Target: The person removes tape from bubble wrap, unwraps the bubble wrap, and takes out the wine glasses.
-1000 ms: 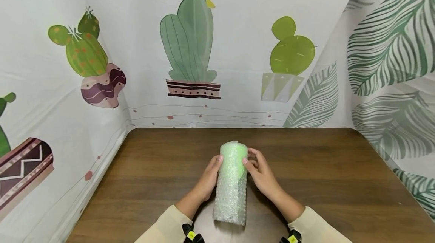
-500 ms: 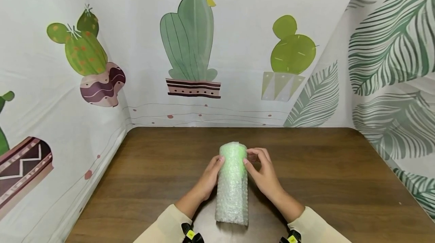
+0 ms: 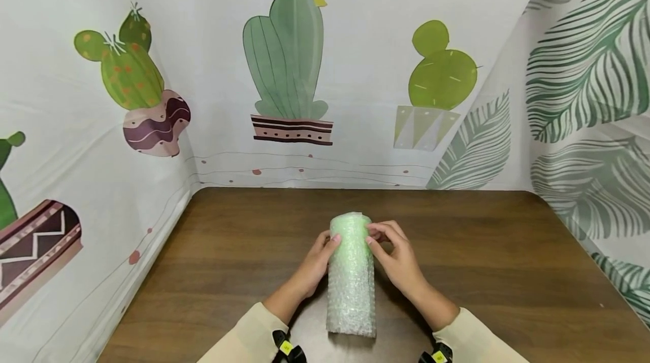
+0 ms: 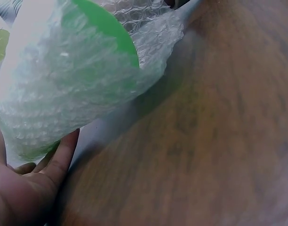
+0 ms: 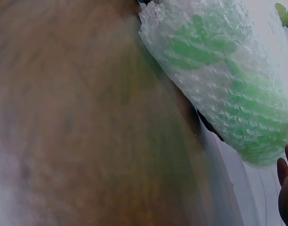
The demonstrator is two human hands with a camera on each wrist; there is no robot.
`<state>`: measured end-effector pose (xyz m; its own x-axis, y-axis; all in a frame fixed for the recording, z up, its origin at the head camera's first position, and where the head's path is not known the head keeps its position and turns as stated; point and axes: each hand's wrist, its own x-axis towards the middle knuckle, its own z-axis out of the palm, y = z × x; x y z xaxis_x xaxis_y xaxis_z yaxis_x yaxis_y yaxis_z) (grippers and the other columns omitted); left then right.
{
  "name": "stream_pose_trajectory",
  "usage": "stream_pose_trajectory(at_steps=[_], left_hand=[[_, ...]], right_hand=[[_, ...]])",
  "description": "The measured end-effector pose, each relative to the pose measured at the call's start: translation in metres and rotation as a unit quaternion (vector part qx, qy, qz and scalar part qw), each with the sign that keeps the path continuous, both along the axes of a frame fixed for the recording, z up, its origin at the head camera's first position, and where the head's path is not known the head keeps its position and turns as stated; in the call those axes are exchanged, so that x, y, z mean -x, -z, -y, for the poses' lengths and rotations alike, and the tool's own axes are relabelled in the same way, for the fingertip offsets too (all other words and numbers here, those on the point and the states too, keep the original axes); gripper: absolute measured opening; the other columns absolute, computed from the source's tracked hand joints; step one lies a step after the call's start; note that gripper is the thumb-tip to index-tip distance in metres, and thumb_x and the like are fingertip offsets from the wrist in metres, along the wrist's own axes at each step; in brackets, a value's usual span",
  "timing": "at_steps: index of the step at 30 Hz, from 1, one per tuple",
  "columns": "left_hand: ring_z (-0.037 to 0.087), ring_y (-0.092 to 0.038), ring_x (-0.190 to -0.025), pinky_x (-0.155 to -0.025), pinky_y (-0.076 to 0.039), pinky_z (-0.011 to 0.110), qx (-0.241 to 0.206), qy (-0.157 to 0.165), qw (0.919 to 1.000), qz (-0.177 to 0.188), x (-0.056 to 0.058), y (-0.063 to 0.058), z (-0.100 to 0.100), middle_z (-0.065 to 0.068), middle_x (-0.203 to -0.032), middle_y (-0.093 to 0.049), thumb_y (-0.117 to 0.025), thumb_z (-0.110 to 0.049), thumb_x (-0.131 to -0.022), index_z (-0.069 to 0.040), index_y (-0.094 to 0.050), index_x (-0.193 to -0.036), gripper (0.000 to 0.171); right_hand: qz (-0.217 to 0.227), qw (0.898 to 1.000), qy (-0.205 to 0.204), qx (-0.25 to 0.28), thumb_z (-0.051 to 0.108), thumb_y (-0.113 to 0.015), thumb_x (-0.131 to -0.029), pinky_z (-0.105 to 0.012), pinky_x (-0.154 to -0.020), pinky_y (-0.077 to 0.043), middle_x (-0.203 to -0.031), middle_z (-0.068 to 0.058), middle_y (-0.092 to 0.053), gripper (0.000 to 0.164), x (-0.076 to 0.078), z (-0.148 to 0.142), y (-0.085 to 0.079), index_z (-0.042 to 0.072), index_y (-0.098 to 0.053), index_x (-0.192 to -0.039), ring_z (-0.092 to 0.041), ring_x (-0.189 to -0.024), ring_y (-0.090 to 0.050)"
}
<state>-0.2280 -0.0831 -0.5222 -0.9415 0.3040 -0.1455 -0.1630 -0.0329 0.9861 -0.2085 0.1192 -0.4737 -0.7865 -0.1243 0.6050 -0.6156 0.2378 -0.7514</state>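
A roll of clear bubble wrap (image 3: pixel 350 289) lies lengthwise between my hands, wrapped round something green (image 4: pixel 111 28). The kind of green thing cannot be told through the plastic; in the left wrist view a smooth, curved green edge shows inside the roll's near opening. My left hand (image 3: pixel 311 266) holds the roll's upper left side, thumb in front and fingers behind. At the upper right edge, my right hand (image 3: pixel 398 258) holds the wrap between thumb and bent fingers. In the right wrist view only a few fingertips (image 5: pixel 284 172) show beside the roll's far end.
The brown wooden table (image 3: pixel 482 250) spreads out on both sides of the roll. Behind it and to the left hangs a white cloth (image 3: pixel 365 69) printed with cacti, and leaf-patterned cloth (image 3: pixel 584 97) hangs on the right.
The roll has turned a little about its length, and its near end has swung slightly right. Green now shows more broadly across the far part. Both hands keep nearly the same place.
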Motion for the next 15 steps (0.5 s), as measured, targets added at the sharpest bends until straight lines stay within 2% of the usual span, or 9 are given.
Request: stream_pose_trajectory(at_steps=[7, 13, 15], left_hand=[[0.018, -0.061, -0.103, -0.085, -0.053, 0.032, 0.011, 0.002, 0.9999, -0.008, -0.002, -0.003, 0.0, 0.019, -0.131, -0.055, -0.046, -0.048, -0.105, -0.009, -0.034, -0.149, 0.061], [0.021, -0.06, -0.111, -0.091, -0.051, 0.035, 0.031, -0.005, 0.9994, -0.013, -0.001, -0.002, -0.002, 0.018, -0.135, -0.055, -0.046, -0.053, -0.103, -0.009, -0.036, -0.149, 0.064], [0.023, -0.06, -0.113, -0.094, -0.051, 0.037, 0.038, -0.006, 0.9992, -0.012, -0.001, -0.001, -0.003, 0.019, -0.136, -0.056, -0.046, -0.054, -0.103, -0.009, -0.035, -0.15, 0.066]], right_hand=[[0.006, 1.0, -0.002, -0.008, -0.003, -0.07, -0.091, -0.027, -0.084, -0.054, -0.105, -0.01, -0.063, 0.025, 0.016, -0.009, 0.028, 0.005, -0.07, -0.114, -0.019, -0.094, -0.06], [0.001, 1.0, 0.009, -0.015, -0.009, -0.07, -0.088, -0.031, -0.082, -0.054, -0.102, -0.013, -0.064, 0.023, 0.015, -0.008, 0.023, 0.002, -0.071, -0.108, -0.018, -0.093, -0.059], [-0.003, 1.0, 0.01, -0.016, -0.012, -0.069, -0.087, -0.028, -0.081, -0.053, -0.101, -0.015, -0.063, 0.022, 0.012, -0.006, 0.018, 0.0, -0.072, -0.106, -0.017, -0.092, -0.059]])
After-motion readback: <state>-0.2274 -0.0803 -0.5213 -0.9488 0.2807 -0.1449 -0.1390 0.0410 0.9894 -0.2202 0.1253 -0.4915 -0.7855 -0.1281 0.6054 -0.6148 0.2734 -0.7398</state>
